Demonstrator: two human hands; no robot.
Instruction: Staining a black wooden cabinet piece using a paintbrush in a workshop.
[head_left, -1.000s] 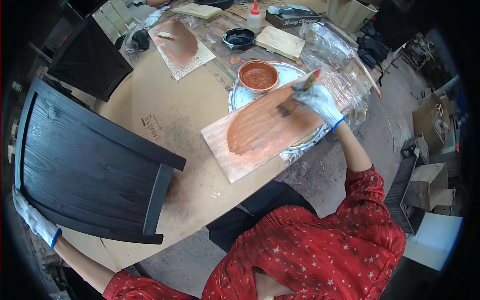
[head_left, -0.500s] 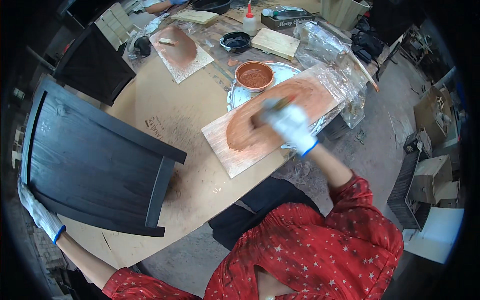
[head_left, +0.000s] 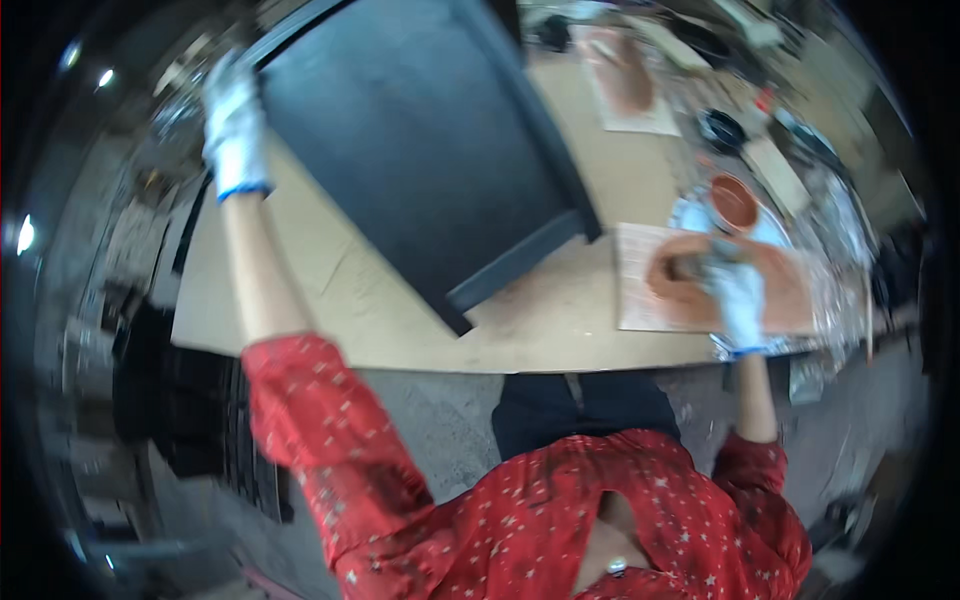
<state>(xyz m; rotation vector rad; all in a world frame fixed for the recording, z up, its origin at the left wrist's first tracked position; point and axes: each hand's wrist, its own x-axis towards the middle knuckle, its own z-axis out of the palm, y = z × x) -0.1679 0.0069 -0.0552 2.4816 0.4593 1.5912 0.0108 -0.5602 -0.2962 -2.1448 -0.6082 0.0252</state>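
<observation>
My gloved left hand (head_left: pixel 234 125) grips the left edge of a dark-stained, framed wooden panel piece (head_left: pixel 410 150) lying on the work surface. My gloved right hand (head_left: pixel 737 295) is closed on a paintbrush (head_left: pixel 690 265), its bristles down on a pale rectangular board (head_left: pixel 633 300) with reddish-brown stain spread over it. The bristles are blurred. Just behind that board is a terracotta-coloured bowl (head_left: pixel 733 205) of brown material, resting on a white round lid (head_left: pixel 690 217) or tray.
A second stained board (head_left: pixel 630 80) lies farther back, near a small black bowl (head_left: pixel 722 130), light wooden blocks (head_left: pixel 775 175) and crumpled clear plastic (head_left: pixel 830 280). The table's near edge (head_left: pixel 450 368) crosses in front of me. Dark furniture (head_left: pixel 160 390) stands on the left.
The view has swung left and blurred, putting the black piece and my left hand higher in the picture. The brush has moved toward the board's left end during the last second.
</observation>
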